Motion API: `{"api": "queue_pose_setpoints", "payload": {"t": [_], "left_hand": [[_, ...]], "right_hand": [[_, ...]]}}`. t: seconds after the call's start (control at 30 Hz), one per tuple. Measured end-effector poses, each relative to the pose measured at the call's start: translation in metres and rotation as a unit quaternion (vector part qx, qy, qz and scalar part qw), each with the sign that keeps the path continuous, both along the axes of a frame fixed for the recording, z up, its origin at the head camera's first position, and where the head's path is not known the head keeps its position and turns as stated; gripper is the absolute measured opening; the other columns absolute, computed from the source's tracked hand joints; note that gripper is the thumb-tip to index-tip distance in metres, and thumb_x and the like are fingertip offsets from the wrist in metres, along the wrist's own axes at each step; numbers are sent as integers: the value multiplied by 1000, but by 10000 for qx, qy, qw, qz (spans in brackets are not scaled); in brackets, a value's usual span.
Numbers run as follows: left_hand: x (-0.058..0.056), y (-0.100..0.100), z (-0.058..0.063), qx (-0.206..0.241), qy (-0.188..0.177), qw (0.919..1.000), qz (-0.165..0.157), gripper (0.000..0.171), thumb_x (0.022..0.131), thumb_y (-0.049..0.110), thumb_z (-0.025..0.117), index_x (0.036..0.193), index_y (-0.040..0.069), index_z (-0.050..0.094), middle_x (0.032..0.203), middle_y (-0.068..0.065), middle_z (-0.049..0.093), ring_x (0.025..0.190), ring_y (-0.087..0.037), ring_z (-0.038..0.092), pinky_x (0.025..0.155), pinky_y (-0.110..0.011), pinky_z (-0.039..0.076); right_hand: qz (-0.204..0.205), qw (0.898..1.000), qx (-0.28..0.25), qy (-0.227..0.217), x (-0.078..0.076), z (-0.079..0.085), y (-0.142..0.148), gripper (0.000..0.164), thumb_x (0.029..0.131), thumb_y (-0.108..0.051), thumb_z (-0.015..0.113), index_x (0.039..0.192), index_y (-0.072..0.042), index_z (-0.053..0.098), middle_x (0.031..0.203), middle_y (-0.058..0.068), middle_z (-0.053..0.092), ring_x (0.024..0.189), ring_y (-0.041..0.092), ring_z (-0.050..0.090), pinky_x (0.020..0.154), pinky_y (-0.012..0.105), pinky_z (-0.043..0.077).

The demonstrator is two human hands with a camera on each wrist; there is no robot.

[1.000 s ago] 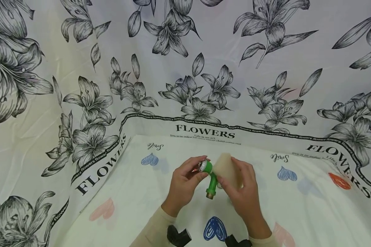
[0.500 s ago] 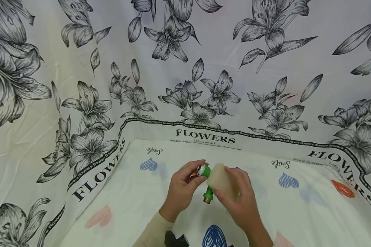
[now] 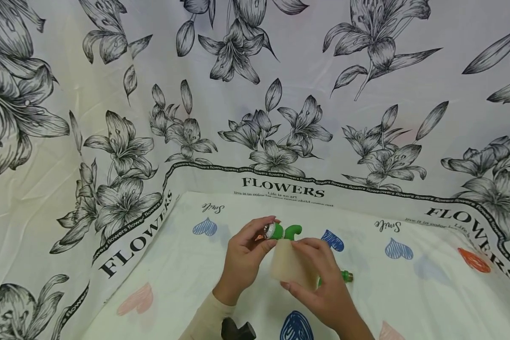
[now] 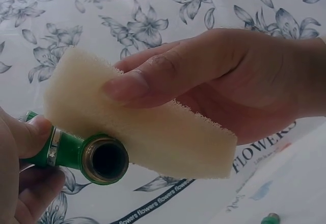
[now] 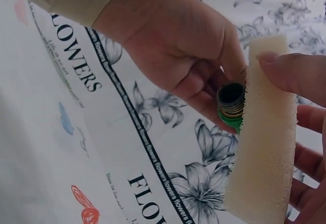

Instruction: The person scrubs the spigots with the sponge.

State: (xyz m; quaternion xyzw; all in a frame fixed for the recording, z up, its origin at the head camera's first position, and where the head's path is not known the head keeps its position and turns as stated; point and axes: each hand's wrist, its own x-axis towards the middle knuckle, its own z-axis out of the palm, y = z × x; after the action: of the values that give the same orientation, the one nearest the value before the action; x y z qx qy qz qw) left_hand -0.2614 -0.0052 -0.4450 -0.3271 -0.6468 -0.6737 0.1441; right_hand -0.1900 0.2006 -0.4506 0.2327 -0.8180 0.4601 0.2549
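Note:
My left hand (image 3: 244, 257) grips a green bent pipe fitting (image 3: 293, 232) near its silvery end. In the left wrist view the green fitting (image 4: 69, 150) shows an open round end with a metallic threaded rim. A cream-coloured sponge (image 3: 286, 264) is pinched between the thumb and fingers of my right hand (image 3: 323, 283). The sponge (image 5: 265, 137) lies close against the fitting in the right wrist view and hides part of it; whether they press together I cannot tell.
Another green piece with a brass-coloured end (image 3: 347, 276) lies on the cloth just beyond my right hand, partly hidden by it. The white cloth (image 3: 174, 264) carries printed hearts, and a flower-printed sheet (image 3: 289, 189) rises at the back and left.
The green fitting has turned, so its bent part now points away to the upper right. The sponge has shifted down and left to below it. The second green piece has come into view.

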Motion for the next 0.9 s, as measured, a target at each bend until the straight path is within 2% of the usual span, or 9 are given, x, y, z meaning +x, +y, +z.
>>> {"api": "queue_pose_setpoints", "payload": {"t": [0.27,0.4,0.63,0.77,0.9], "left_hand": [[3,1,2,-44,-124,9999,39,49,100,-8,73,146,8,67,140,-10,68,121,-32,70,99,-44,59],[3,3,2,14,-103,9999,-58,48,100,-9,73,145,5,67,139,-11,67,122,-33,69,99,-44,59],[3,7,0,78,155,9988,-461,49,97,-16,72,142,2,66,136,-17,66,114,-33,69,94,-44,62],[4,9,0,25,152,9982,-578,49,97,-15,73,141,4,67,135,-17,67,107,-32,68,92,-45,63],[5,10,0,57,95,9981,-602,49,96,-15,74,141,4,67,135,-15,67,108,-35,68,92,-44,63]], "right_hand": [[-4,9999,0,103,-2,-1,2,80,80,-8,95,152,-21,62,144,-1,55,124,23,55,90,45,59],[-62,10000,-18,52,-4,-2,4,80,80,-6,94,151,-19,61,144,1,54,126,24,54,92,47,57],[-656,9971,-328,-189,-9,-5,10,80,81,-2,94,151,-19,61,143,3,54,131,24,50,92,70,54],[-948,9929,-653,-314,-13,-6,16,80,81,1,93,151,-19,60,142,2,54,132,23,49,99,71,49],[-1037,9901,-831,-454,-15,-7,20,77,84,-1,92,152,-18,60,143,2,54,132,22,48,104,68,44]]}}
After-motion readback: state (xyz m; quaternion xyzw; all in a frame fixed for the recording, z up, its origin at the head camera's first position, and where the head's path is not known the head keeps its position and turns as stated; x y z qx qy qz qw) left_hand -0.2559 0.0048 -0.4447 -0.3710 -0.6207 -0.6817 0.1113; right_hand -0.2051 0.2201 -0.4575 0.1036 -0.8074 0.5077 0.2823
